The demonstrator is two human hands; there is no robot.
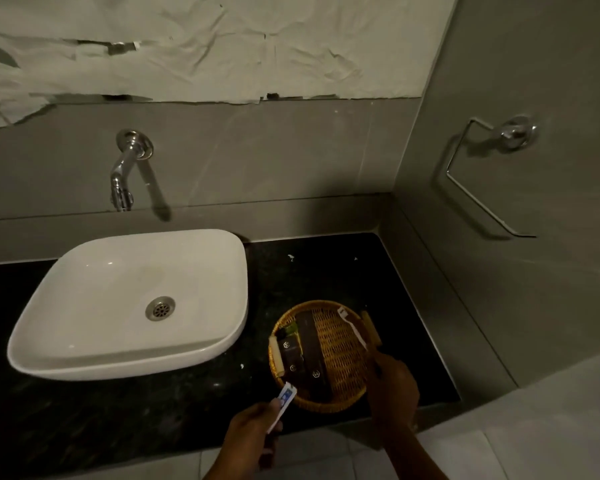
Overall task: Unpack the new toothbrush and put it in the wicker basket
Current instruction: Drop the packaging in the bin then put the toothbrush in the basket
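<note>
Head view, dim light. The toothbrush (353, 328) is out of its wrapper: a white, slim handle lying slantwise over the right side of the wicker basket (340, 344), its head at the far rim, its tail end running down to the right hand (392, 386). The right hand is closed at that tail end; whether the fingers pinch the handle or only cover it I cannot tell, the contact being hidden by the knuckles. The left hand (253, 434) is clamped on the wrapper (283, 403), a thin blue-and-white strip held upright just outside the near rim of the basket. The basket stands on the black counter (118, 410), right of the white basin (132, 306), and already holds dark sachets (300, 351) on its left side. Handling judgement: the brush is very light and stiff, smooth plastic, likely a little slippery; not fragile. Best hold is a fingertip pinch on the lower handle, clear of the bristles, which stay untouched for hygiene. The open weave may catch the head; lay it flat rather than drop it. The wrapper is limp and weightless
</note>
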